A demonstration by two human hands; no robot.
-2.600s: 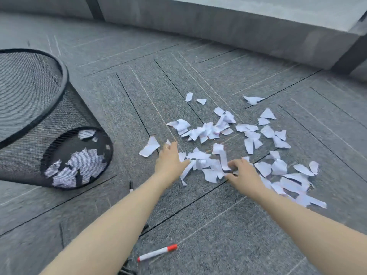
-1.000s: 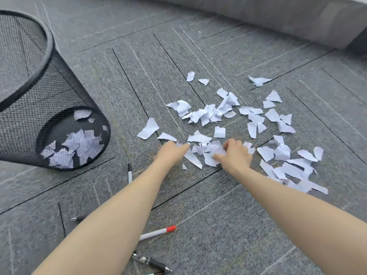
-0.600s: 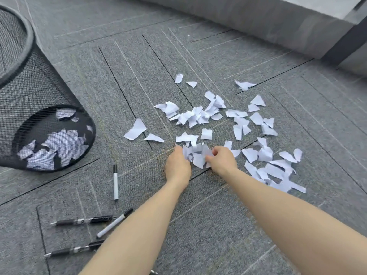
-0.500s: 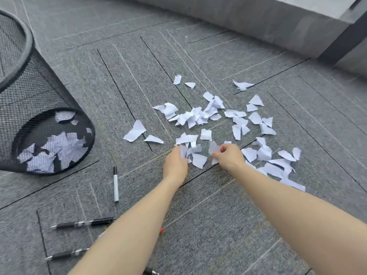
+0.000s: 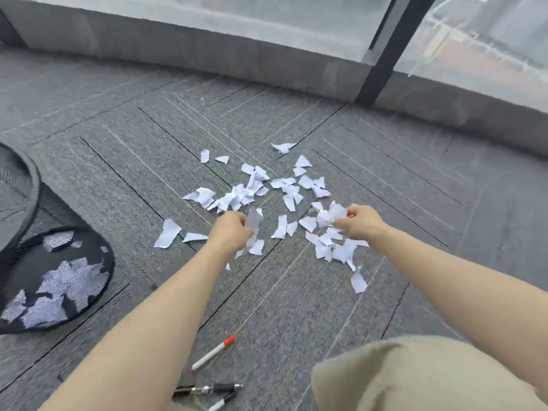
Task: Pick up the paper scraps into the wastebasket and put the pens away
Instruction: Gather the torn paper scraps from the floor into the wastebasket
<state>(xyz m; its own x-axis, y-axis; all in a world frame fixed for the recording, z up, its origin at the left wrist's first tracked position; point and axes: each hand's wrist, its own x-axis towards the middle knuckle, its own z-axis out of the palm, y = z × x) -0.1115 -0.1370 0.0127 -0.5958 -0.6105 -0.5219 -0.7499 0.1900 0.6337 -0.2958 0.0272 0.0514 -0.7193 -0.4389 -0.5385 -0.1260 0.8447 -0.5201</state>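
Several white paper scraps (image 5: pixel 261 188) lie scattered on the grey carpet. My left hand (image 5: pixel 229 231) is closed around a few scraps that stick out past its fingers. To its right, my right hand (image 5: pixel 360 222) grips a bunch of scraps above the right part of the pile. A black mesh wastebasket (image 5: pixel 35 262) stands at the left edge, with scraps visible through its mesh at the bottom. A white pen with a red cap (image 5: pixel 212 353) lies near me, and black pens (image 5: pixel 210 390) lie beside my left forearm, partly hidden.
A low grey ledge (image 5: pixel 207 51) under glass panels and a dark post (image 5: pixel 385 51) bound the floor at the back. My knee in beige cloth (image 5: pixel 415 378) fills the lower right. Bare carpet lies between the wastebasket and the pile.
Both hands have drawn apart from the middle of the pile, each lifting off with scraps in it. The camera tilted up, and the wastebasket slid to the left edge.
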